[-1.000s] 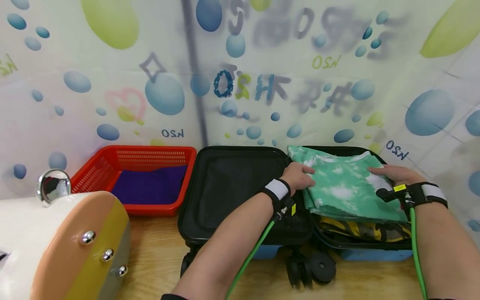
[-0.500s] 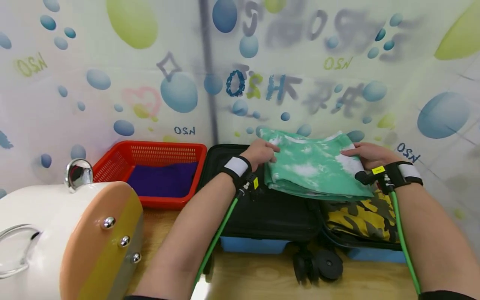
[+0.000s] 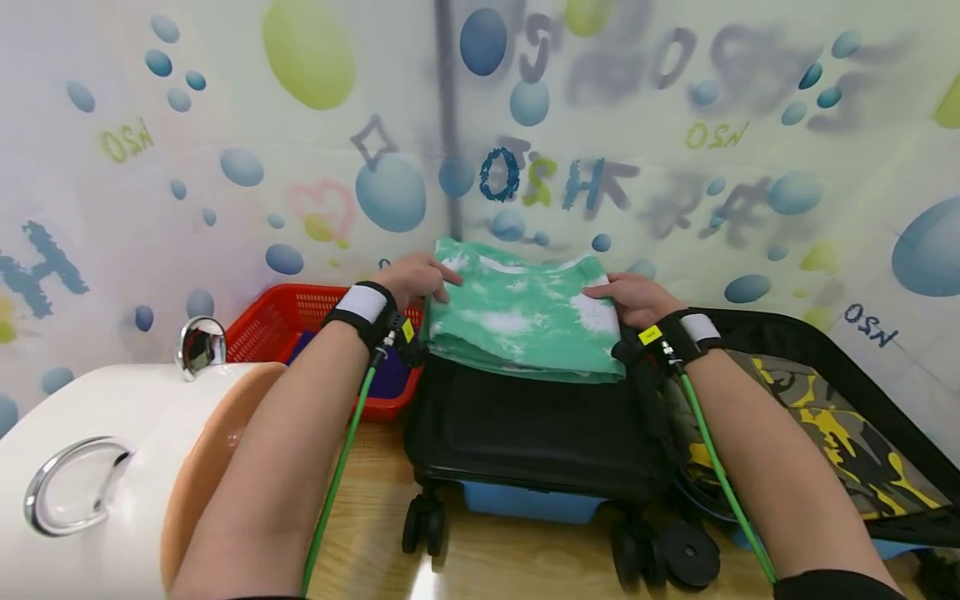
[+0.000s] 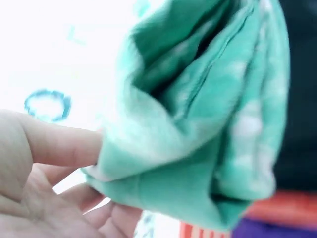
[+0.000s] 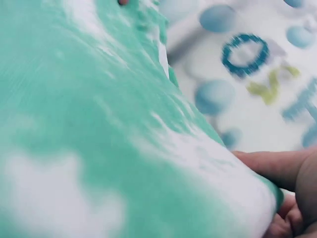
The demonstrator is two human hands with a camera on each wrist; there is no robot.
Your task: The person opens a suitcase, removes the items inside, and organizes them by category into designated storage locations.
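A folded green-and-white tie-dye shirt (image 3: 517, 312) is held up in the air over the black inner panel (image 3: 540, 425) of the suitcase's left half. My left hand (image 3: 418, 279) pinches its left edge, thumb on top and fingers beneath; in the left wrist view the folded layers (image 4: 193, 114) gape at that side. The opposite edge is gripped by my right hand (image 3: 633, 298), and the right wrist view shows its thumb (image 5: 277, 166) over the cloth. Behind my left wrist stands a red basket (image 3: 288, 304), partly covered, with purple cloth (image 3: 386, 379) inside.
The suitcase's right half (image 3: 795, 321) lies open with folded yellow-and-grey camouflage clothing (image 3: 832, 425) in it. A white rounded case with a chrome handle (image 3: 67, 492) stands at the left front. Suitcase wheels (image 3: 423, 523) stick out over the wooden surface (image 3: 510, 558). A patterned curtain (image 3: 315, 150) hangs behind.
Both hands have lifted the shirt from the suitcase's right half and carried it left, over the black panel towards the basket. The camouflage clothing is now uncovered. The head view has turned.
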